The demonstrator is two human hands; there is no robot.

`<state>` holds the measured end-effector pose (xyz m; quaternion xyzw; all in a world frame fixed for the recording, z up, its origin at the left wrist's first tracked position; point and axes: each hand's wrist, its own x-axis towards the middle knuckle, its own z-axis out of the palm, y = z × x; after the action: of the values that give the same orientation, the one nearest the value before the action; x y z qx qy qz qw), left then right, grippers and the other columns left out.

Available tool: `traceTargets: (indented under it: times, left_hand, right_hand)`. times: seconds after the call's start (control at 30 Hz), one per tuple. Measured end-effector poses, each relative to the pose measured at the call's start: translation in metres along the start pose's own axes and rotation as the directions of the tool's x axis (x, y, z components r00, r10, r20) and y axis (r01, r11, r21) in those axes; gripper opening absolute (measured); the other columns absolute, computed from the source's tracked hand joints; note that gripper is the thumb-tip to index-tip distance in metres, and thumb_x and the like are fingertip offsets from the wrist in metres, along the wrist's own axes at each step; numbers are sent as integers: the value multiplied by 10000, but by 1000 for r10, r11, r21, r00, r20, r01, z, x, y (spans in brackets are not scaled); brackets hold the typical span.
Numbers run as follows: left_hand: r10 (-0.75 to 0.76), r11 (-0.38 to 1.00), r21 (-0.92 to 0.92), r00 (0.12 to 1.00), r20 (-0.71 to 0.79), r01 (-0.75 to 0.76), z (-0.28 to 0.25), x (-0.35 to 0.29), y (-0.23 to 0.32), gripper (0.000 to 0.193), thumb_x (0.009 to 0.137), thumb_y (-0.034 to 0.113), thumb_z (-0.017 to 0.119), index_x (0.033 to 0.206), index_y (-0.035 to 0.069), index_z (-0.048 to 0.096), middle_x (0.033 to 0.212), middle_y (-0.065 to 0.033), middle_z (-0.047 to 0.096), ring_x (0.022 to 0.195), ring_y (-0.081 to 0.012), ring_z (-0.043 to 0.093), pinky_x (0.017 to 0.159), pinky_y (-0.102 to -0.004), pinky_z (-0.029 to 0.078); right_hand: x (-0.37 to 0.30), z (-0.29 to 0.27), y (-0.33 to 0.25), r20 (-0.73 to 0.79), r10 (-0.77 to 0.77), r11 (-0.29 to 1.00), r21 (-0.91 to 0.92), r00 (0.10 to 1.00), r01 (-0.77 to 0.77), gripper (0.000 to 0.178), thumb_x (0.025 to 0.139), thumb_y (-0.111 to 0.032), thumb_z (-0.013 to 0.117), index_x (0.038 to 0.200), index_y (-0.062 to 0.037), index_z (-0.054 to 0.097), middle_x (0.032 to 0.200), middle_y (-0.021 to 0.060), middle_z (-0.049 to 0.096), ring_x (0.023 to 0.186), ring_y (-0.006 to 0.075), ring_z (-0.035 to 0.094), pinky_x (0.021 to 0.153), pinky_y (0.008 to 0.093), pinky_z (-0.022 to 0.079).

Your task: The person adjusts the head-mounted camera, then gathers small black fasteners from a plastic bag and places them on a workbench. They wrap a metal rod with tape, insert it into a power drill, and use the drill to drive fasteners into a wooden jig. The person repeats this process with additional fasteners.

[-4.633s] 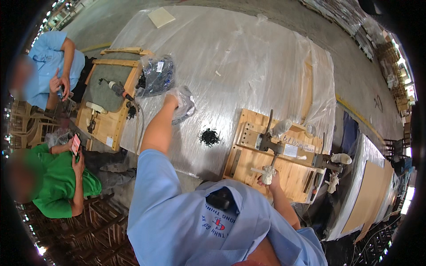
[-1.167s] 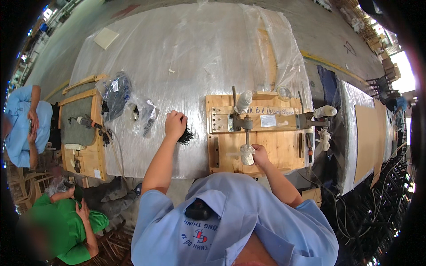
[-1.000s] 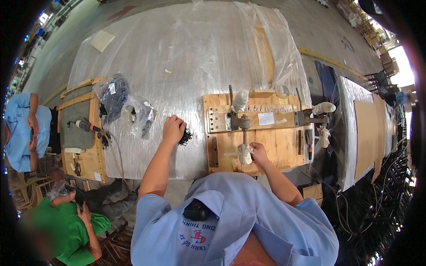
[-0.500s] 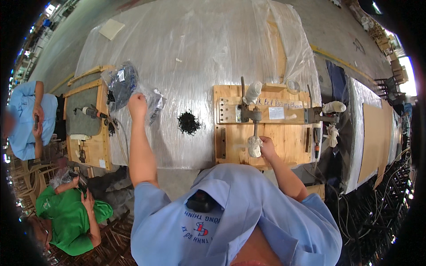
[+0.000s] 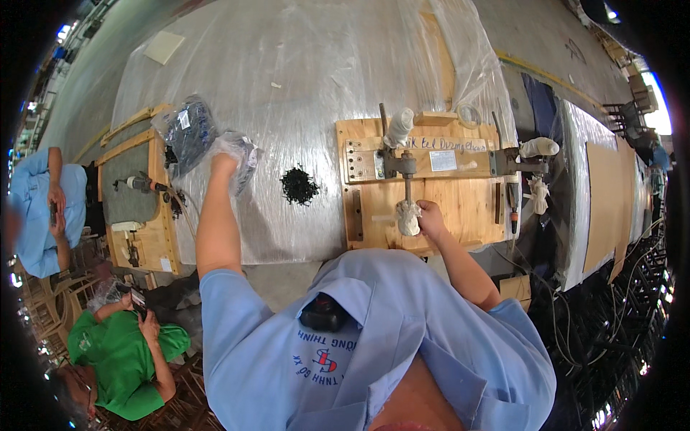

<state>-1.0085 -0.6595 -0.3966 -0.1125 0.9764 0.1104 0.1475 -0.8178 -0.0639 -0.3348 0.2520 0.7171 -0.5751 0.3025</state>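
Reaching, two hands: left (image 5: 224,164) seemingly inside one plastic bag (image 5: 241,154), right (image 5: 431,213) on one wrapped lever handle (image 5: 408,218).

We count a pale card (image 5: 163,47) on the plastic-covered table (image 5: 323,72), stacked chairs (image 5: 624,115) far right, and two seated people (image 5: 115,352) left.

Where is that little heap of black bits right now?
In the head view, the heap of black bits lies on the plastic-covered table, between the left hand at a clear bag and the wooden jig board.
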Motion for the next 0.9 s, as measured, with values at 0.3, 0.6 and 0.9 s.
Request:
traceTargets:
  times: [0.3, 0.6, 0.9]
  left_hand:
    - [-21, 993, 113, 999, -36, 25, 42, 26, -61, 494, 916, 357, 662, 1311, 61, 673, 1339, -193, 660, 1225, -359, 641, 1039, -413, 504]
    - [197, 958, -153, 946, -257, -241, 18, -3, -16, 367, 908, 258, 699, 1214, 55, 695, 1213, -139, 706, 1113, -293, 671, 951, -374, 530]
    - [5, 999, 36, 995, -98, -2, 46, 17, -23, 450, 933, 352, 628, 1287, 76, 644, 1309, -140, 647, 1208, -320, 610, 1013, -404, 487]
  right_hand:
    - [5, 1, -2, 42, 5, 1000, 16, 999, -6, 361, 1024, -305, 599, 819, -8, 596, 636, 159, 671, 466, 225, 637, 413, 328, 501]
    - [6, -1, 4, 30, 4, 1000, 16, 1000, -4, 360, 1028, -312, 594, 829, -12, 603, 642, 161, 675, 471, 227, 641, 420, 328, 501]
    - [6, 0, 0, 25, 13, 1000, -4, 1000, -13, 356, 1009, -326, 617, 852, -6, 609, 657, 168, 683, 472, 237, 650, 413, 332, 502]
